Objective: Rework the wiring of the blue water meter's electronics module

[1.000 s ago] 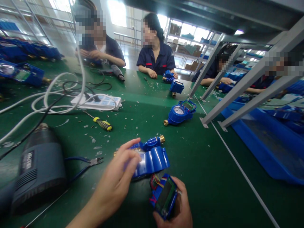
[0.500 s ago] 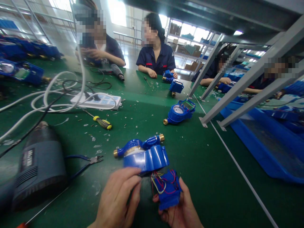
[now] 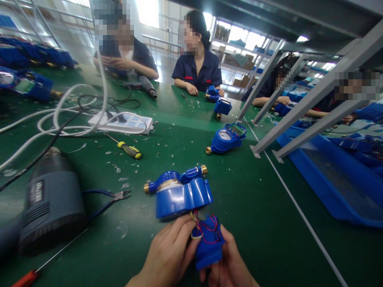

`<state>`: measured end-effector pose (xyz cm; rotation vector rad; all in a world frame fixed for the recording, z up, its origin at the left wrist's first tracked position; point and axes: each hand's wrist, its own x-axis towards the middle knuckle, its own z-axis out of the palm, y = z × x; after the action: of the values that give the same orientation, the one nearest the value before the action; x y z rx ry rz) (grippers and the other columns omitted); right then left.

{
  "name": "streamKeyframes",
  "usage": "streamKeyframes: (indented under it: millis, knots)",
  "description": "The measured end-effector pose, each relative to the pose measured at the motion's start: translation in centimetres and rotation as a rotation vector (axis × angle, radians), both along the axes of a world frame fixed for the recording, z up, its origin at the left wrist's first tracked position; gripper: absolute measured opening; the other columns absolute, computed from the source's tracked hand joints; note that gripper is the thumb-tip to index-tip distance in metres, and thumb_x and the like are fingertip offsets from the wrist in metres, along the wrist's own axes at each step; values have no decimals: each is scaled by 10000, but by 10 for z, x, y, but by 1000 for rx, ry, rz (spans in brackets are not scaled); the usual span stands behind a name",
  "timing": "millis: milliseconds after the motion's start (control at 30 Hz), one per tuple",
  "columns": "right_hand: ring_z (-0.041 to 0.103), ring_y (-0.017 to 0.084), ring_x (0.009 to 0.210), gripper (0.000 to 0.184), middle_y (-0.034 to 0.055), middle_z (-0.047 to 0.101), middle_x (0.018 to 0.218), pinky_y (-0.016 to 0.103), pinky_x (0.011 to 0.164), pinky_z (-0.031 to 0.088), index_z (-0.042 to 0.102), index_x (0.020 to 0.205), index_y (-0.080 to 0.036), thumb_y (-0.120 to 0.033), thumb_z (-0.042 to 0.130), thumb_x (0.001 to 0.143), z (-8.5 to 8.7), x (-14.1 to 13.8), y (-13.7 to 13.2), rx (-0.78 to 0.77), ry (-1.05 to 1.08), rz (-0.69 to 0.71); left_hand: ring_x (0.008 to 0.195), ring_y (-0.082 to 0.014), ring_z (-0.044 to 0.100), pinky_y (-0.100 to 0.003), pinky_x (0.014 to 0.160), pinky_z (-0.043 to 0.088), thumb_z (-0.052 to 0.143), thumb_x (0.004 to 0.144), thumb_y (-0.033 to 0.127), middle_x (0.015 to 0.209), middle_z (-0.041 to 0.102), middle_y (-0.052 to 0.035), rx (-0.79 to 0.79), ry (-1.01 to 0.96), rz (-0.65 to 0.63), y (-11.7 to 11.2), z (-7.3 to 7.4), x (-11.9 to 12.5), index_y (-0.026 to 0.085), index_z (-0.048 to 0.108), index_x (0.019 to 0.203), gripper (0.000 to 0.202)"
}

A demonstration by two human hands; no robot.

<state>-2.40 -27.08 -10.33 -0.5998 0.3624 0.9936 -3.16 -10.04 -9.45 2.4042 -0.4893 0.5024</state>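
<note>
Both hands meet low in the view over the green table (image 3: pixel 257 223); the left hand (image 3: pixel 167 259) curls its fingers against the wired side of a small blue module (image 3: pixel 208 243), and the right hand (image 3: pixel 230 267) grips that module from beneath and from the right, thumb up along its edge; both hands are clenched on it, so it sits off the table between them. Red, yellow and dark wires (image 3: pixel 203 227) loop across the module's open face and run up to a blue water meter (image 3: pixel 179 193), which rests on the table just beyond the hands, brass ends pointing left and right.

To the left lie a grey heat gun (image 3: pixel 50 203), blue-handled pliers (image 3: pixel 104 201) just beside it, and a red-handled screwdriver (image 3: pixel 26 278) at the bottom edge; farther back are a yellow-and-black screwdriver (image 3: pixel 128 150), a white power strip (image 3: pixel 122 123) with white cables (image 3: pixel 60 119), and a second blue meter (image 3: pixel 227 138); small scraps dot the table. Across the table sit other people in dark blue uniforms; blue bins (image 3: pixel 329 187) stand at the right.
</note>
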Motion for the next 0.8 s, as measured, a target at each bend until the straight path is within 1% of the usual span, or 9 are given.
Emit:
streamKeyframes:
  millis: [100, 200, 267, 333, 400, 500, 633, 700, 800]
  knots:
    - [680, 122, 502, 878, 182, 715, 802, 120, 358, 476, 625, 977, -3, -629, 21, 858, 0, 1, 0, 8, -13, 61, 864, -127, 644, -206, 759, 526, 451, 859, 166, 957, 663, -37, -115, 24, -18, 0, 5, 3, 197, 589, 960, 174]
    - [647, 94, 462, 873, 145, 705, 693, 102, 357, 457, 649, 889, -2, -629, 43, 860, 5, 1, 1, 1, -19, 74, 815, -106, 648, -171, 743, 507, 434, 868, 172, 887, 677, -15, -282, 142, 4, -1, 11, 3, 200, 604, 901, 175]
    - [632, 91, 446, 836, 119, 692, 636, 99, 343, 440, 647, 921, -13, -648, 107, 854, 8, 2, 2, 3, -18, 79, 722, -110, 643, -177, 671, 503, 440, 876, 242, 792, 674, -1, -404, 317, 58, -1, 14, 3, 204, 619, 868, 183]
    - [640, 92, 462, 816, 138, 708, 732, 98, 330, 423, 627, 996, -27, -675, 158, 837, 9, 2, 2, 13, -24, 88, 609, -111, 612, -185, 576, 482, 444, 876, 330, 667, 636, 10, -568, 553, 101, 0, 16, 3, 196, 625, 828, 231]
    - [654, 90, 485, 831, 170, 707, 862, 95, 332, 416, 609, 1042, -32, -685, 140, 829, 9, 4, 1, 24, -34, 95, 528, -103, 567, -187, 510, 452, 447, 866, 399, 585, 578, 23, -772, 750, 106, 0, 18, 3, 179, 610, 808, 280]
    - [661, 93, 484, 879, 187, 707, 863, 95, 344, 429, 608, 1035, -10, -668, 61, 836, 7, 6, 1, 31, -16, 127, 486, -89, 530, -187, 487, 432, 459, 851, 440, 574, 551, 33, -990, 870, 89, 0, 19, 3, 162, 585, 814, 307]
    - [683, 146, 547, 874, 195, 702, 871, 159, 372, 496, 604, 1024, -14, -676, 67, 830, 5, 3, 4, -79, -91, 51, 536, -94, 547, -186, 520, 445, 474, 846, 436, 589, 554, 31, -959, 862, 119, -3, 14, -1, 166, 587, 840, 293]
    - [686, 179, 624, 797, 178, 698, 883, 217, 409, 538, 579, 1038, -53, -708, 187, 809, 3, -3, 5, -209, -199, -69, 599, -107, 584, -196, 571, 475, 458, 860, 410, 645, 592, 15, -878, 790, 129, -4, 9, -6, 179, 588, 879, 266]
    - [672, 229, 773, 729, 139, 687, 906, 273, 454, 566, 445, 1155, -131, -703, 493, 706, -1, -14, 7, -416, -405, -214, 734, -118, 627, -210, 668, 511, 433, 882, 333, 870, 649, -29, -708, 610, 109, -7, 2, -13, 202, 579, 932, 202]
